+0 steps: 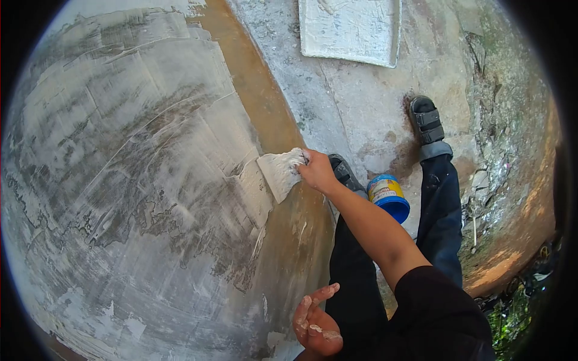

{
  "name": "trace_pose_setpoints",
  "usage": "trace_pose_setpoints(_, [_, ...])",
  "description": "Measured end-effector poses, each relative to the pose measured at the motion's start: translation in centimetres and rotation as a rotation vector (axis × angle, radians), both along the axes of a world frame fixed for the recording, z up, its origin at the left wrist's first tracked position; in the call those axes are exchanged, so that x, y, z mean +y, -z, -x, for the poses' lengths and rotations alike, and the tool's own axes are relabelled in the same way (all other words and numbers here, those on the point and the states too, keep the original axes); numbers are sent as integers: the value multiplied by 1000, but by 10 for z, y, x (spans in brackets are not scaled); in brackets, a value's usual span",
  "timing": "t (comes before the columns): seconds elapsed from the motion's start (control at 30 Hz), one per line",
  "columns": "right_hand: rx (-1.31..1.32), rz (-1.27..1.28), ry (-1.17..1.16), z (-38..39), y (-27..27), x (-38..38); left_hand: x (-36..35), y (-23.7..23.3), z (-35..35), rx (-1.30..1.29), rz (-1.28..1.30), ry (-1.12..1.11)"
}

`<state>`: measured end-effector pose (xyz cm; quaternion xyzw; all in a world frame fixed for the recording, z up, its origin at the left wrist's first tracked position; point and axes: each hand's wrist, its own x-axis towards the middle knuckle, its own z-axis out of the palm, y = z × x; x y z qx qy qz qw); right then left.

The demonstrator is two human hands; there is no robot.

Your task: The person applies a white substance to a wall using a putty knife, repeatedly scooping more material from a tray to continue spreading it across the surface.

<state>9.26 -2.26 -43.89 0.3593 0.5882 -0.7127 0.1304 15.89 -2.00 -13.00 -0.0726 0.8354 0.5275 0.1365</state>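
My right hand [318, 171] is closed around a putty knife [283, 171], its wide blade coated in thick white putty. The blade lies against the wall [150, 150], at the edge between a grey-white coated area and a bare brown strip [256, 90]. Its handle is mostly hidden in my fingers. Low in the view, my left hand [318, 322] is raised near the wall, palm partly turned up. Its fingers are bent but apart, smeared with putty, and no object shows in them.
A blue bucket [395, 209] with a yellow-and-white label is between my legs. A putty-covered white tray [350, 30] rests on the concrete floor [373, 108] at the top. My sandalled foot [426, 120] stands near rough, broken ground [490, 132] on the right.
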Motion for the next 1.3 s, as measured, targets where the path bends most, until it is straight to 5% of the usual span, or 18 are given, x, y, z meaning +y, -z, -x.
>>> trace_pose_setpoints(0.2, [-64,43,40,-11,-44,39,2,-13,2,31,6,13])
trace_pose_setpoints(0.27, [21,-347,-74,2,-71,31,4,-17,3,52,15,9])
trace_pose_setpoints(0.53, [356,-336,91,36,-163,-5,3,-36,1,147,48,26])
trace_pose_setpoints(0.87, [461,-241,52,37,-235,13,4,-53,-7,416,167,-224])
trace_pose_setpoints(1.07, [505,25,3,17,-244,52,3,-48,-7,420,148,-222])
trace_pose_setpoints(1.2, [161,948,124,28,-173,41,-3,-42,-8,400,131,-194])
trace_pose_setpoints(1.3, [198,1089,173,43,-123,35,-11,-35,-9,355,-38,-179])
